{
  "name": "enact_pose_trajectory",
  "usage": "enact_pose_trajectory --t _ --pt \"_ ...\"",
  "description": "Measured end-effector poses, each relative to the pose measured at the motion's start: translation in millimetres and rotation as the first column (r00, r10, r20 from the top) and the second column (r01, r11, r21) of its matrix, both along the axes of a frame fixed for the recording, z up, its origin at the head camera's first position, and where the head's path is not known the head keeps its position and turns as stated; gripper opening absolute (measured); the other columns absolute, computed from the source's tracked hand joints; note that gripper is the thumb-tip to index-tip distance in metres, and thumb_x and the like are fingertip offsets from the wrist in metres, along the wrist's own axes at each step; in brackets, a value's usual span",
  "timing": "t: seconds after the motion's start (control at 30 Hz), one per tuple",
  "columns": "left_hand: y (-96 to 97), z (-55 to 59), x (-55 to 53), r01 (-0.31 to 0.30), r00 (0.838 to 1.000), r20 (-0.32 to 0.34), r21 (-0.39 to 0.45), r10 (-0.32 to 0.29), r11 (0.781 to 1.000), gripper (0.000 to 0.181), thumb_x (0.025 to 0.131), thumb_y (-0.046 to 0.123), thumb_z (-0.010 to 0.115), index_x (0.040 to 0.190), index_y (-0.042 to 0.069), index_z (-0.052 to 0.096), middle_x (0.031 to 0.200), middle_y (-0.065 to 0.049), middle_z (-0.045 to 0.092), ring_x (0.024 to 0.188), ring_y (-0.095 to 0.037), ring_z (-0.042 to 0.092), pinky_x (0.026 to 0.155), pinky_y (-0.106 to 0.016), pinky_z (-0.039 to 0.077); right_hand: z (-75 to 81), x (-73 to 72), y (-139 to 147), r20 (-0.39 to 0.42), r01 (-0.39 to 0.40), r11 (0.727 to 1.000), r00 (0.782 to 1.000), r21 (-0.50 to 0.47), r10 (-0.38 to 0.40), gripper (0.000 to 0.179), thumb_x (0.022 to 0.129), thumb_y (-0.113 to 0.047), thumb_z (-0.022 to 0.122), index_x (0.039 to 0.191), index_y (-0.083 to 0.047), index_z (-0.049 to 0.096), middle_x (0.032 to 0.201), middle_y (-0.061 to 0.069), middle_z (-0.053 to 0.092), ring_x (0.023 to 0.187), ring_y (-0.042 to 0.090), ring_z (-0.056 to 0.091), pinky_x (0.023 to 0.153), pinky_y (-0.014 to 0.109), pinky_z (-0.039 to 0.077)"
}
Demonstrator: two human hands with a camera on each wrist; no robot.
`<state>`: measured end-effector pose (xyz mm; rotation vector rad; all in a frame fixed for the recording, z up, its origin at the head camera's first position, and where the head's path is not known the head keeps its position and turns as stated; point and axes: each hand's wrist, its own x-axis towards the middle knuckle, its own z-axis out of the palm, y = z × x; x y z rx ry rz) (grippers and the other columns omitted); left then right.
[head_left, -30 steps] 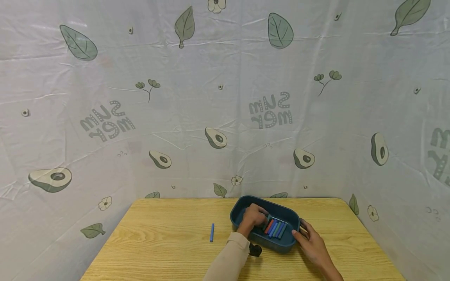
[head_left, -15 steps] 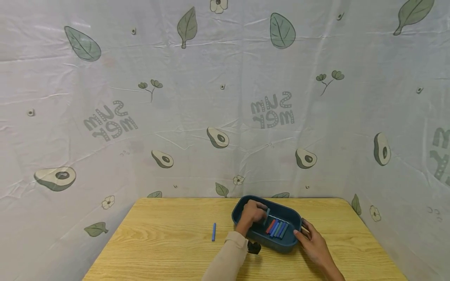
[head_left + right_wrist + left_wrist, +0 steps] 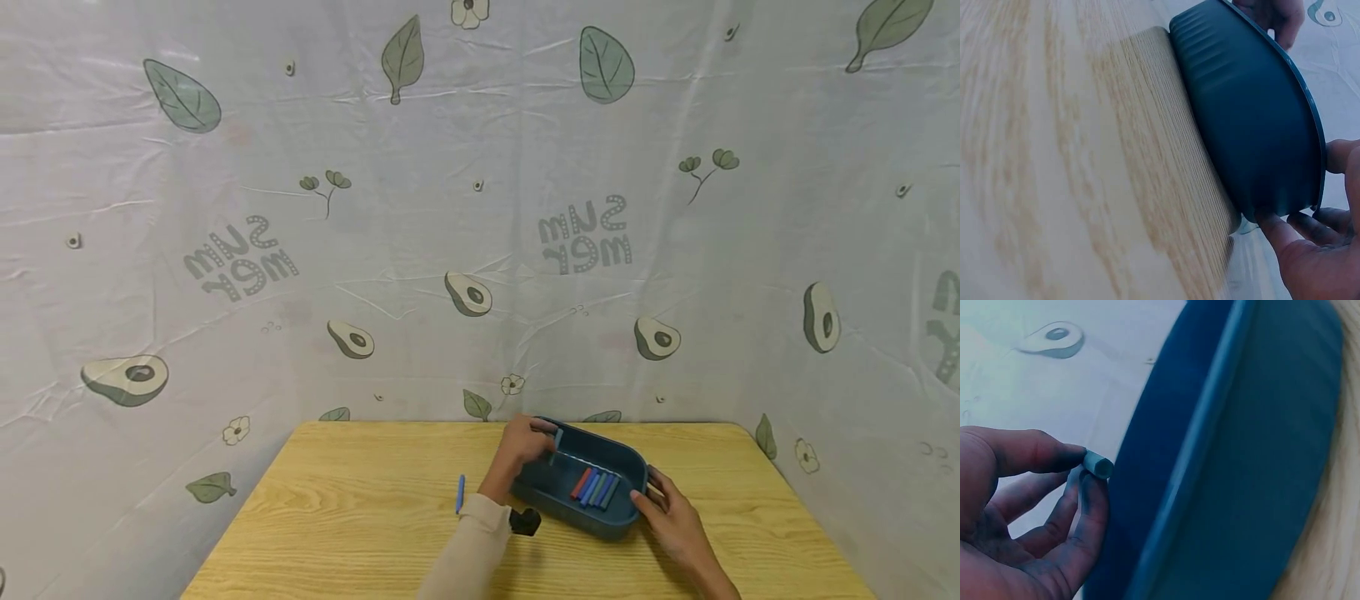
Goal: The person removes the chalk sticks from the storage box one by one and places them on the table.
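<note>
My left hand (image 3: 522,442) pinches a teal-green stick of chalk (image 3: 1099,465) between thumb and fingertips, over the left end of a dark blue plastic bin (image 3: 573,510). Its fingertips look smudged with dark dust. On the bin's floor, a red chalk (image 3: 581,483) lies beside several blue and green chalks (image 3: 600,490) in a slanted row. My right hand (image 3: 678,527) grips the bin's right end, thumb over the rim and fingers against the outer wall. In the right wrist view, one finger reaches low on the bin's wall, close to the tabletop.
A blue chalk (image 3: 460,494) lies alone on the wooden table (image 3: 360,508), left of the bin. A small black device (image 3: 525,522) sits at my left wrist. Behind the table hangs a pale printed sheet (image 3: 405,250).
My left hand has lifted the green chalk from beside the row and carried it toward the bin's left end. The right hand keeps its grip on the bin.
</note>
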<state>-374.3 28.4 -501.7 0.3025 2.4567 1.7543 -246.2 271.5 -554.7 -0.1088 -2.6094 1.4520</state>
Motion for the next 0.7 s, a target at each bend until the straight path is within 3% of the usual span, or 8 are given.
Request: enact_pose_trajectory --t 0.27,0.6,0.7 --pt "-28.6 14.2 -1.4 0.019 1.000 -0.010 0.099 -0.018 0.995 0.034 0.078 -0.003 0.071 0.112 0.003 0.075 0.093 -0.012 0.074 0.071 -0.019 0.071 0.070 -0.041 0.061 0.3 -1.9 1 -0.026 0.000 1.000 1.000 0.003 0.000 0.073 0.102 -0.041 0.055 0.156 -0.001 0.026 0.153 0.028 0.037 0.135 0.042 0.047 0.093 0.016 0.048" --pt "-65.4 18.7 0.9 -0.010 1.000 -0.019 0.088 0.012 0.996 0.037 0.081 0.001 0.070 0.117 0.003 0.073 0.103 -0.012 0.072 0.079 -0.020 0.072 0.072 -0.038 0.061 -1.6 0.2 1 -0.017 -0.008 1.000 1.000 -0.020 0.007 0.074 0.101 -0.041 0.055 0.156 0.000 0.026 0.153 0.029 0.037 0.135 0.043 0.046 0.092 0.017 0.049" --pt "-76.7 20.3 2.0 -0.016 1.000 -0.010 0.108 0.017 0.994 0.036 0.082 0.002 0.070 0.119 0.003 0.072 0.105 -0.014 0.070 0.082 -0.023 0.072 0.075 -0.040 0.061 -1.8 0.0 2 -0.011 -0.010 1.000 1.000 -0.027 0.009 0.074 0.102 -0.041 0.055 0.156 0.000 0.025 0.153 0.029 0.036 0.135 0.043 0.046 0.089 0.011 0.046"
